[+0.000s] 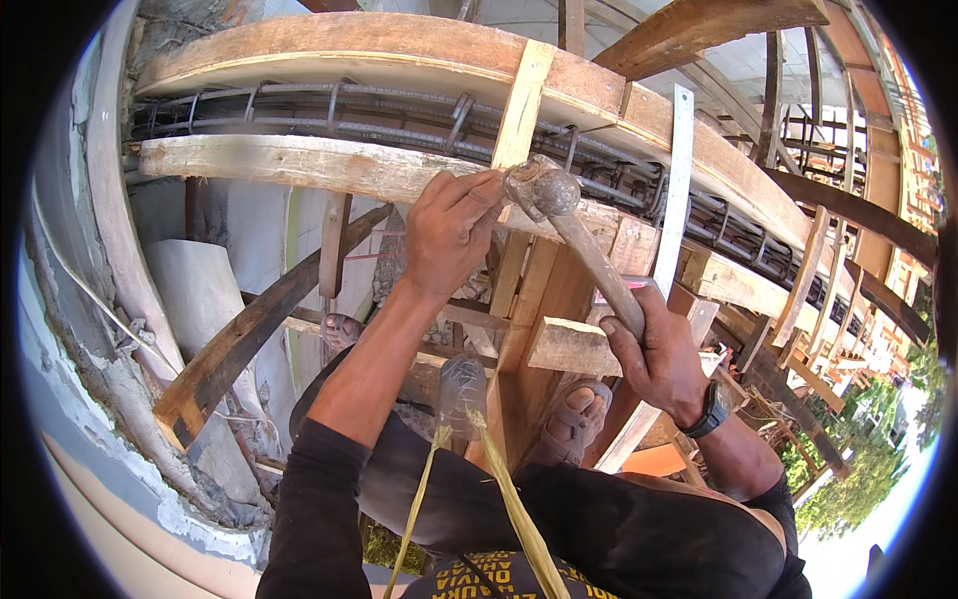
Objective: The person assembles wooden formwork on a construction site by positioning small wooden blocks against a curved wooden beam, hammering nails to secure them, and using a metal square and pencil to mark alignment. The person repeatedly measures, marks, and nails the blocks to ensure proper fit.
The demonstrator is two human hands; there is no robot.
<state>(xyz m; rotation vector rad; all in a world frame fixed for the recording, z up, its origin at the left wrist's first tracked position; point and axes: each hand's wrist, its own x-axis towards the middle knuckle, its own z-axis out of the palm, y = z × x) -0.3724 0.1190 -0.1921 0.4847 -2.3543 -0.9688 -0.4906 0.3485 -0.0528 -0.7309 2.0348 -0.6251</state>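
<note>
My right hand [654,354] is wrapped round the wooden handle of a hammer [589,250]. The hammer's worn metal head is up at the lower end of a short pale wood strip [523,100], which spans the two long form boards. Just left of the head, my left hand [454,230] is closed in a pinch against the near form board [299,165]. Whatever its fingertips hold is hidden by the fingers and the hammer head. Right of the hammer, a flat silver metal bar [675,180] lies across both boards.
Steel rebar with stirrups [399,125] runs between the boards. A dark timber brace [269,319] slants at left, near a rough wall edge [110,200]. Below the hammer are a wood block [574,347] and my sandalled foot [574,419]. A grey cylinder [462,389] hangs on yellow straps.
</note>
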